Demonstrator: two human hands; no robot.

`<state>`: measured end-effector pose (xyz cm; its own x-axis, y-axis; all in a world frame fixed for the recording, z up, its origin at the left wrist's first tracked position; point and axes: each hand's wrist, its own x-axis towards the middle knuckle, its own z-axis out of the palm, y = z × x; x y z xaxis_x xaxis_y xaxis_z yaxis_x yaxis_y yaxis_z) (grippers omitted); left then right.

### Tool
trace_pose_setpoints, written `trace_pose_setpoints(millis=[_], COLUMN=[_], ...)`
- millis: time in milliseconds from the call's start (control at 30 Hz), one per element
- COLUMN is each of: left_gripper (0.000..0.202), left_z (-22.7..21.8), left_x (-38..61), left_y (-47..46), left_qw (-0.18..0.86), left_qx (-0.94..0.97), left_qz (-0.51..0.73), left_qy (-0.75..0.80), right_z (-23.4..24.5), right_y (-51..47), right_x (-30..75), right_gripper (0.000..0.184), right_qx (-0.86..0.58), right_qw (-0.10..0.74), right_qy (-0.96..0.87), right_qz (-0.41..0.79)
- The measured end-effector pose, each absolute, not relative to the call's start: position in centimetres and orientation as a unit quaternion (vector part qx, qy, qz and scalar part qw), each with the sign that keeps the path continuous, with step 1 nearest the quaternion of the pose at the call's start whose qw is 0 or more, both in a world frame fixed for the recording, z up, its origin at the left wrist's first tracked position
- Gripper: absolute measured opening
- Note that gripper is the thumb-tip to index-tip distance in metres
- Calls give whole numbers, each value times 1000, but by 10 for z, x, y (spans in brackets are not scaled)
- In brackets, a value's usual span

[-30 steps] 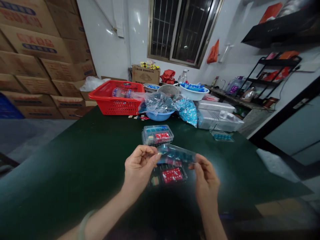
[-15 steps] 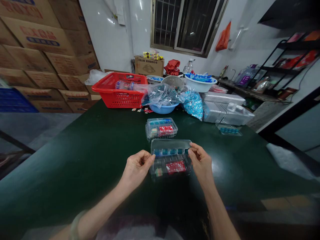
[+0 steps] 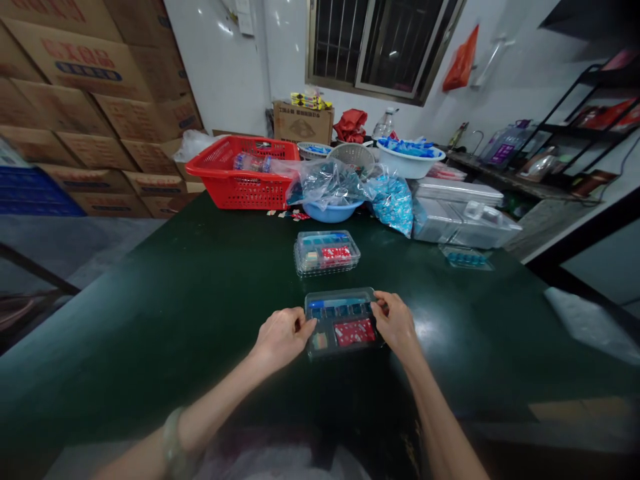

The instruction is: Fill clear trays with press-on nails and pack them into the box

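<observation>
As left hand [image 3: 283, 335] and right hand [image 3: 399, 325] pinch its ends, the closed clear box [image 3: 344, 321] shows blue and red contents.

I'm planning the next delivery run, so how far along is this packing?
One filled clear box sits closed further up the green table. In hand: the left hand and right hand pinch the ends of a second box, lid down over its contents. Left, seemingly plenty: a loose tray of blue pieces and a stack of clear boxes wait at the right.
</observation>
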<state>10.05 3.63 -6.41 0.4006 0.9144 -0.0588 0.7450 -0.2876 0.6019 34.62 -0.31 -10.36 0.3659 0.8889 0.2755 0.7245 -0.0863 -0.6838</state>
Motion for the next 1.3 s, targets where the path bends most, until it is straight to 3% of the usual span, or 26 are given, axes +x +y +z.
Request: trace_pose_setpoints(millis=[300,667,733,833,900,1300], left_gripper=[33,34,51,95,104,80], left_z=[-55,-29,-30,-39,-45,-13], left_x=[102,119,127,135,137,112], left_y=[48,62,59,55,54,61], left_qw=[243,208,188,153,141,182], left_qx=[812,866,899,942,952,929], left_qz=[103,151,146,94,64,126], left_qy=[521,429,368,282,265,297], right_z=[-115,-123,-123,-123,-122,-102], right_y=[3,-1,-3,-4,-5,-19], right_x=[350,353,352,349,348,345], right_gripper=[33,30,29,29,31,40], right_qx=[-742,-716,-712,-707,-700,-673], right_qw=[354,402,413,434,451,578], right_qy=[-558,-554,-550,-538,-531,-424], right_qz=[112,137,143,150,155,183])
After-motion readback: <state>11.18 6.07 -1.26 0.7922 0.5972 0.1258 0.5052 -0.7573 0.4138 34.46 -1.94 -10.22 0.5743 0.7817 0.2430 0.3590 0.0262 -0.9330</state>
